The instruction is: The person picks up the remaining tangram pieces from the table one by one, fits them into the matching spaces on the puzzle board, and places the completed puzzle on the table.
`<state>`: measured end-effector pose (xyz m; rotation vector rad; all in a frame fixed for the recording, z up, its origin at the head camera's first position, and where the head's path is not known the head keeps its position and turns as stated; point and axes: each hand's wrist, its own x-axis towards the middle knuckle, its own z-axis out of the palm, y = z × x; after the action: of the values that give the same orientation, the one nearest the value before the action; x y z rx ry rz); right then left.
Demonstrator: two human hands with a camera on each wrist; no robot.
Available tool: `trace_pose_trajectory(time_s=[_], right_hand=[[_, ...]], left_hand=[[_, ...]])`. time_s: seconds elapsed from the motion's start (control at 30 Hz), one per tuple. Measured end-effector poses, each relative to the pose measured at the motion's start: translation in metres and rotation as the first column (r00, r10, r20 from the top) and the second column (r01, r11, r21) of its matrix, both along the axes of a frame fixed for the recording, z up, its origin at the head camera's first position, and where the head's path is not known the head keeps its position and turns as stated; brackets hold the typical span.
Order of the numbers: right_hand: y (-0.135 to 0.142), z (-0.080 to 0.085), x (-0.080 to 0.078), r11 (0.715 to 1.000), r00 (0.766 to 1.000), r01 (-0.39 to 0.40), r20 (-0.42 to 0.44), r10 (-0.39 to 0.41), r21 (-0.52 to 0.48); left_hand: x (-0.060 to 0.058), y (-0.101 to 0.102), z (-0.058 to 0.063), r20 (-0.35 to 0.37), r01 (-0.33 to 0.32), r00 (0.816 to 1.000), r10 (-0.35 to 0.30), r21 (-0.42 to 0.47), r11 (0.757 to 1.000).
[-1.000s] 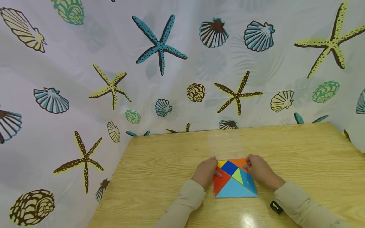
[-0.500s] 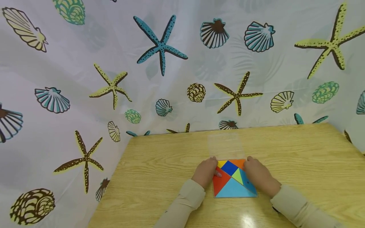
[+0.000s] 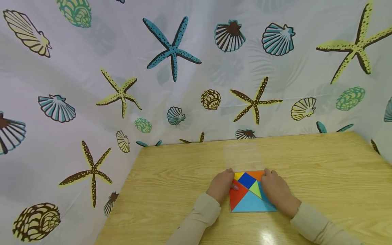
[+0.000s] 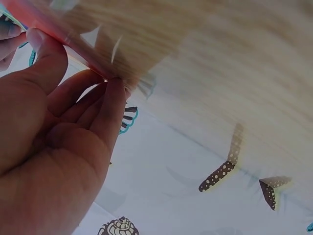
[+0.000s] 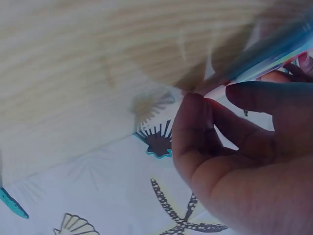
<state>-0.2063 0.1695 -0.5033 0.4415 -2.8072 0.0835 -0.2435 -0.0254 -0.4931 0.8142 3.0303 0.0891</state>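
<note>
A square tangram set lies on the wooden table, its red, yellow, blue, green, orange and light-blue pieces fitted together. My left hand grips its left side, thumb over the red triangle and fingers at the far left corner. On the opposite side my right hand holds the far right corner, covering part of the darker blue piece. In the left wrist view the left hand pinches the set's thin edge. The right wrist view has the right hand with fingertips at the edge.
A clear plastic sheet lies flat on the table, directly behind the tangram. White fabric printed with starfish and shells hangs along the back and left of the table.
My right hand has shifted left and closer onto the tangram's right side, covering more of the blue piece. Its sleeve now hides a small black object seen earlier. The left hand keeps its hold.
</note>
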Motion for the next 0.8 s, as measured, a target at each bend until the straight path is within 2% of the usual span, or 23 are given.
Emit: trace_pose_trajectory(time_s=[0.13,0.23,0.3,0.37,0.47,0.63,0.8], right_hand=[[0.005,0.0,-0.004,0.998,0.999,-0.038,-0.032,0.037,-0.04],[0.006,-0.005,-0.005,0.981,0.988,-0.153,-0.039,0.149,-0.117],[0.006,-0.009,-0.004,0.956,0.971,-0.234,-0.001,0.238,-0.175],[0.006,-0.013,-0.001,0.941,0.956,-0.279,0.039,0.291,-0.192],[0.005,-0.017,0.003,0.943,0.952,-0.284,0.067,0.299,-0.173],[0.0,-0.017,0.007,0.948,0.956,-0.28,0.051,0.29,-0.152],[-0.002,-0.015,0.008,0.939,0.952,-0.295,0.033,0.305,-0.177]], left_hand=[[0.001,-0.001,-0.001,-0.01,0.013,1.0,-0.014,-0.035,0.999],[0.0,0.0,-0.001,-0.043,0.033,0.998,-0.036,-0.075,0.997],[0.001,0.001,0.0,-0.064,0.039,0.997,-0.046,-0.098,0.994],[0.001,0.001,0.0,-0.086,0.045,0.995,-0.053,-0.102,0.994],[0.002,0.001,-0.001,-0.115,0.059,0.991,-0.069,-0.088,0.994],[0.006,0.001,-0.004,-0.167,0.083,0.982,-0.094,-0.073,0.994],[0.009,-0.001,-0.007,-0.147,0.105,0.983,-0.106,-0.02,0.994]])
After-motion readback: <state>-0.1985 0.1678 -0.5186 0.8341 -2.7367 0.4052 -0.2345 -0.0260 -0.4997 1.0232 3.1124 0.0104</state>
